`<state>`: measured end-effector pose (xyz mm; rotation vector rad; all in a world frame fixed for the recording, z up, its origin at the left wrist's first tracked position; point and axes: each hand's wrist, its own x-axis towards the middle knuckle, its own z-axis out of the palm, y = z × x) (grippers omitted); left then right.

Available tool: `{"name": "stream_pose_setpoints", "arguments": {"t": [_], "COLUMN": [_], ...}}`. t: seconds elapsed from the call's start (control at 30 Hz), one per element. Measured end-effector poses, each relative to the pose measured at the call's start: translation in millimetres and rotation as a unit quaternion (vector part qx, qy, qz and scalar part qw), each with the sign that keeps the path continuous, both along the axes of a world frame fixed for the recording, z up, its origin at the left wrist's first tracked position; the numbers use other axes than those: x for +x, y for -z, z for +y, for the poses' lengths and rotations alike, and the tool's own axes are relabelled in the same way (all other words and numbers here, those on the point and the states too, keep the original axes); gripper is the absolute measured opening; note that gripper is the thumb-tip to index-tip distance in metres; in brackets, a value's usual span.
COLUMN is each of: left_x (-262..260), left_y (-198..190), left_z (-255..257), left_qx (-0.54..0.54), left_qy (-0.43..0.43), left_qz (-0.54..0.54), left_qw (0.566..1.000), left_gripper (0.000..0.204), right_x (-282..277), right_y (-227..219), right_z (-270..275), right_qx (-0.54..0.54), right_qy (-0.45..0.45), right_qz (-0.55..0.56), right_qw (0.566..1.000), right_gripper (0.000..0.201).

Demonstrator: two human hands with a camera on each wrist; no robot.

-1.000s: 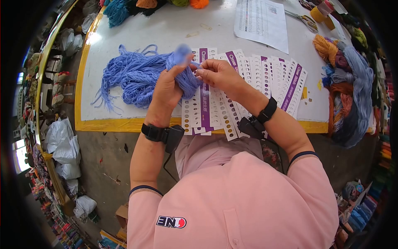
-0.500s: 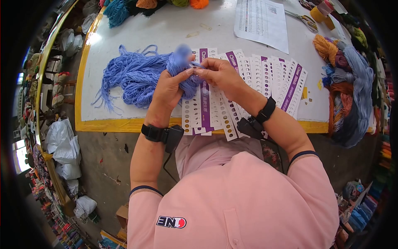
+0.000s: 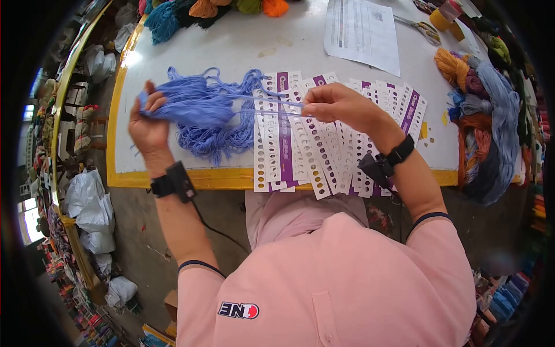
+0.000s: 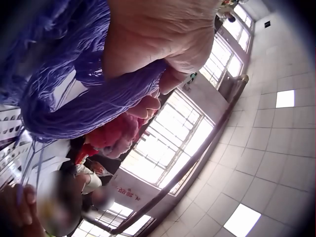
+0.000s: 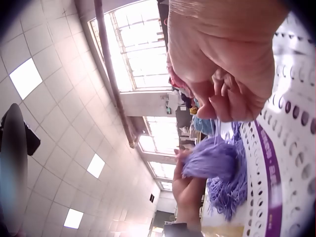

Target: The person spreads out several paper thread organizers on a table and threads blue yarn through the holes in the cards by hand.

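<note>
Blue-violet yarn [image 3: 196, 101] lies bunched at the left of the white table, part of it lifted. The left hand [image 3: 149, 124] grips that lifted bundle at its far left end; in the left wrist view the yarn [image 4: 94, 106] passes under the palm of the left hand [image 4: 158, 39]. Over the punched cards, the right hand [image 3: 341, 107] pinches a few thin strands drawn taut from the bundle. The right wrist view shows the right hand [image 5: 227, 69] with curled fingers and strands running down to the yarn [image 5: 212, 160].
White cards with purple strips [image 3: 283, 144] fan out along the front edge. A printed sheet [image 3: 363, 34], scissors [image 3: 425, 29] and tape rolls [image 3: 444, 16] lie farther back. Coloured skeins [image 3: 491, 121] hang over the right side; more skeins [image 3: 165, 20] sit at the back left.
The left hand has moved far left with the bundle, and the right hand has moved right. Strands now stretch between the hands, which were close together before.
</note>
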<state>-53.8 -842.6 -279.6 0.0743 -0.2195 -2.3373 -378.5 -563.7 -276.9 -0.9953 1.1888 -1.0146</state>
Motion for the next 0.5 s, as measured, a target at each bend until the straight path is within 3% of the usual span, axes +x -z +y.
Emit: {"name": "stream_pose_setpoints", "arguments": {"t": [0.03,0.1,0.17,0.23,0.27,0.3,0.33,0.37,0.4,0.43,0.5], "left_x": [17,56,92,122,137,147,175,218,224,241,237], "left_y": [-4,5,16,20,21,12,14,20,3,-4,-27], "left_z": [-19,-68,-109,-142,-156,-160,-186,-223,-217,-224,-214], "left_qx": [-0.037,-0.056,-0.06,-0.039,-0.025,-0.006,-0.04,-0.045,-0.045,-0.086,-0.081], "left_qy": [-0.056,-0.127,-0.156,-0.213,-0.241,-0.261,-0.286,-0.277,-0.325,-0.353,-0.394], "left_qz": [-0.057,-0.148,-0.213,-0.266,-0.285,-0.302,-0.328,-0.298,-0.319,-0.353,-0.355], "left_qw": [0.996,0.979,0.963,0.939,0.927,0.917,0.899,0.912,0.889,0.862,0.844], "left_gripper": [0.041,0.032,0.026,0.021,0.018,0.016,0.016,0.015,0.015,0.016,0.014], "right_x": [-6,-24,-27,-54,-68,-95,-133,-175,-183,-256,-251], "right_y": [-9,-3,-22,-27,-34,-39,-52,-56,-88,-68,-46], "right_z": [5,11,13,21,33,45,68,96,123,180,177], "right_qx": [-0.016,-0.081,-0.194,-0.251,-0.234,-0.24,-0.217,-0.264,-0.2,-0.298,-0.272], "right_qy": [-0.013,0.082,0.196,0.195,0.264,0.17,0.204,0.264,0.562,0.568,0.553], "right_qz": [0.099,0.043,-0.18,-0.366,-0.379,-0.534,-0.5,-0.429,-0.294,-0.178,0.094], "right_qw": [0.995,0.992,0.944,0.875,0.856,0.793,0.814,0.822,0.747,0.747,0.782], "right_gripper": [0.019,0.024,0.023,0.021,0.02,0.016,0.013,0.015,0.019,0.024,0.014]}}
